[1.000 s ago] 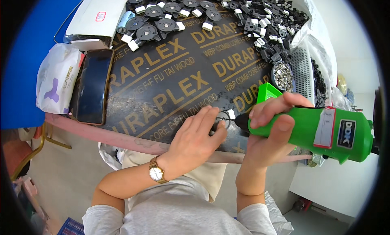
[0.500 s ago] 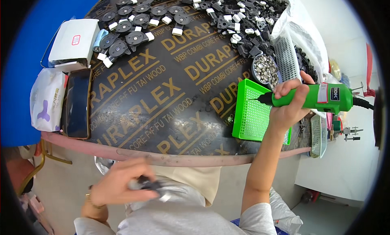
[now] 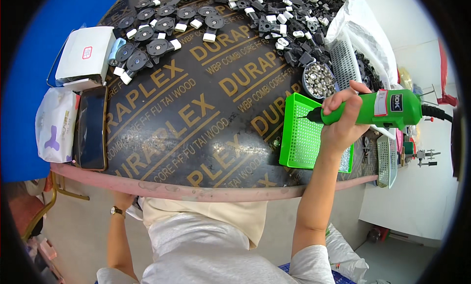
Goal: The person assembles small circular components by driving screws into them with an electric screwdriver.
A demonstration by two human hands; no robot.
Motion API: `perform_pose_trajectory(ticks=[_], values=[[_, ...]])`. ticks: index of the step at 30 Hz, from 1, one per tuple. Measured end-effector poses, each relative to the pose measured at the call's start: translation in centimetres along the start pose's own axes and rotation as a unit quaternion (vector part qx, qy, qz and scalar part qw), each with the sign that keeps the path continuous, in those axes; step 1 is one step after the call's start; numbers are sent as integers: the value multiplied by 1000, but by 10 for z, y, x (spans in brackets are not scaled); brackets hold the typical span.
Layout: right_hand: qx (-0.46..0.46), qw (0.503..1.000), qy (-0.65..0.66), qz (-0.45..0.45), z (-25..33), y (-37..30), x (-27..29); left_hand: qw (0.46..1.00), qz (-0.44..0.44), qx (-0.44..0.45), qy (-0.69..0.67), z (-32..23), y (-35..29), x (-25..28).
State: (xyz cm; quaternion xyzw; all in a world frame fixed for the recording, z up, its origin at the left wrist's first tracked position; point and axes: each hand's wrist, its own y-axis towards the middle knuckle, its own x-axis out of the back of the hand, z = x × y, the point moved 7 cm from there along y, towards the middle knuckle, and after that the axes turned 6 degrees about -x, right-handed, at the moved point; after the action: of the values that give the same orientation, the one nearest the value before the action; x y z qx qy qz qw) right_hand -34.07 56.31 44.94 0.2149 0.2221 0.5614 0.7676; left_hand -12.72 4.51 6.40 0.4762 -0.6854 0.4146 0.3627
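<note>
My right hand is closed around a green electric screwdriver, held level with its thin bit pointing left. Under the bit and wrist lies a bright green perforated tray holding a layer of tiny bright pieces at its right end. Just behind it, a round bowl is filled with small shiny metal parts. My left hand hangs low at the table's near edge, beside my lap; its fingers are hidden behind the edge, and whatever it may hold does not show.
Black round-ended parts with white tips stand in rows at the far left. A large heap of black and white pieces covers the far right, beside a white basket. On the left lie a phone, a tissue pack and a white box.
My left hand, earlier blurred over my lap with a dark part in it, has moved left and down behind the table edge. The screwdriver has shifted slightly left in my right hand.
</note>
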Motion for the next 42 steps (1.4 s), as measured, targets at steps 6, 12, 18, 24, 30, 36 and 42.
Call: perform_pose_trajectory(ticks=[6, 12, 18, 24, 30, 36, 42], values=[[-15, 999, -47, 2, 1, 3, 5, 954, 267, -6, -133, -143, 19, 121], [4, 1000, -11, -11, 23, -2, 13, 902, 235, -222, -286, -285, 74, 263], [42, 999, 17, -3, 45, -8, 19, 923, -194, -326, 65, -335, 229, 295], [42, 999, 18, 14, 61, -8, 16, 865, -313, -314, 235, -342, 320, 298], [45, 992, 106, 58, 64, -1, -6, 885, -222, -367, 182, -367, 250, 271], [-17, 977, 167, 130, 40, -13, -75, 903, -138, -405, 31, -377, 155, 228], [-30, 988, 94, 119, 33, -23, -91, 909, -147, -389, 10, -380, 150, 226]])
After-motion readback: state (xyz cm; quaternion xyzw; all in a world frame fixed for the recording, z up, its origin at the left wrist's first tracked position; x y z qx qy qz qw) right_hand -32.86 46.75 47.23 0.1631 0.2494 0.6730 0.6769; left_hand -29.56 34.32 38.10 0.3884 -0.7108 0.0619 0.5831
